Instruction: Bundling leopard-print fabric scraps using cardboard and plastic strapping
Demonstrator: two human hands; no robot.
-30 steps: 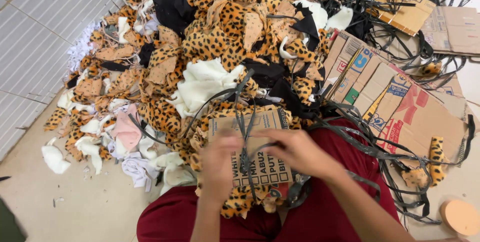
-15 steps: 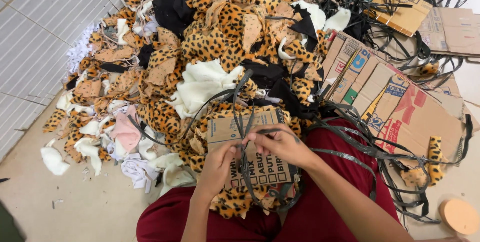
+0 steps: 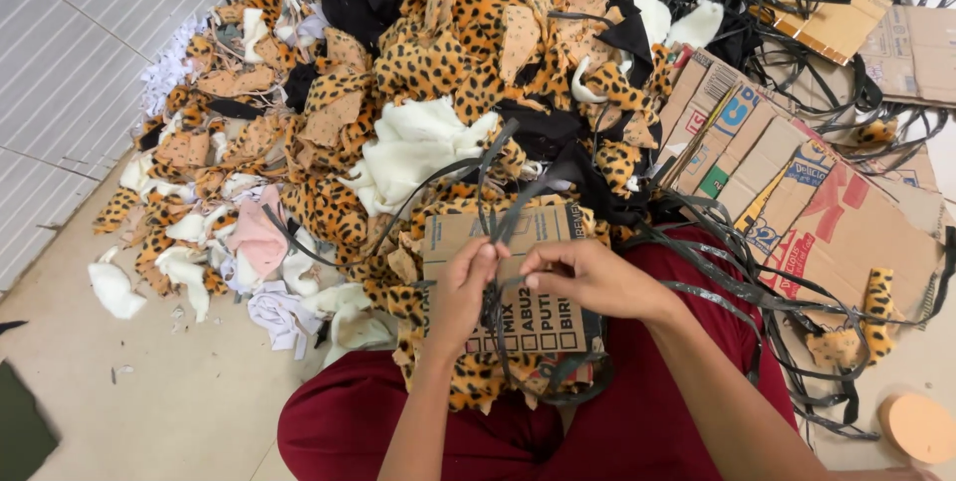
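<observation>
A: What's different from a second ago?

B: The hands have drawn closer over the cardboard piece (image 3: 528, 277) on the lap. The left hand (image 3: 460, 294) and the right hand (image 3: 588, 280) now both pinch the black strap (image 3: 495, 232), fingers closed on it where it crosses the card.

A: And the strap ends?

B: They stand up higher, arching toward the leopard-print scraps (image 3: 418, 73). I'd judge the strap is being tightened around the card and the fabric under it.
</observation>
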